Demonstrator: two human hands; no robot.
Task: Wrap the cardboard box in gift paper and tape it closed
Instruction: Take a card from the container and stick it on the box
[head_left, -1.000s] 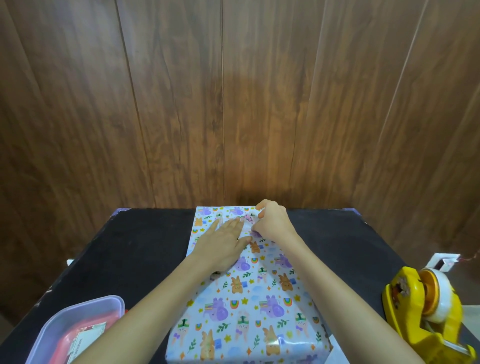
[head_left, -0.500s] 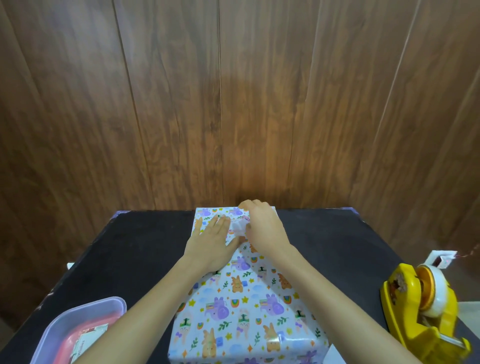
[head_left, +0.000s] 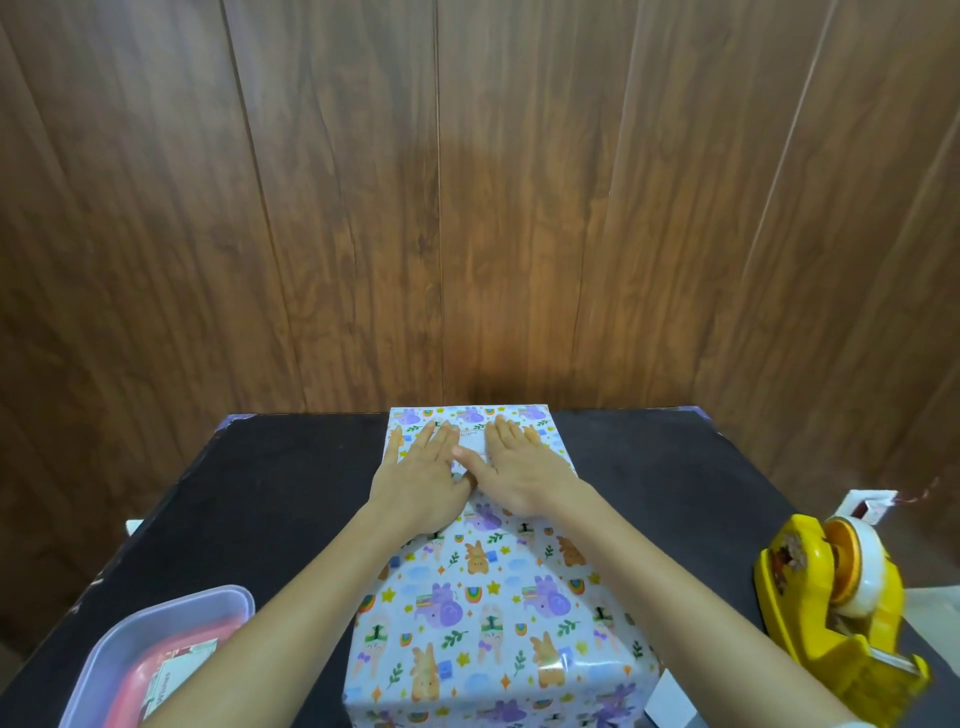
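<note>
The box wrapped in gift paper (head_left: 488, 613), white with purple and orange animal prints, lies lengthwise on the black table (head_left: 291, 499). My left hand (head_left: 426, 473) and my right hand (head_left: 519, 467) rest flat side by side on its far end, fingers spread and palms down, thumbs touching. They press a folded paper flap with a white strip between them. Neither hand holds anything. A shiny piece of tape shows on the paper near the front right. The cardboard itself is hidden under the paper.
A yellow tape dispenser (head_left: 841, 613) with a white roll stands at the right edge. A clear plastic tub (head_left: 156, 654) with red contents sits at the front left. A wooden panel wall (head_left: 467, 208) rises right behind the table. A small white object (head_left: 867, 506) lies beyond the dispenser.
My right hand was curled over the flap at the far end; it has flattened out. Both hands have slid to the far end and now lie spread on the paper.
</note>
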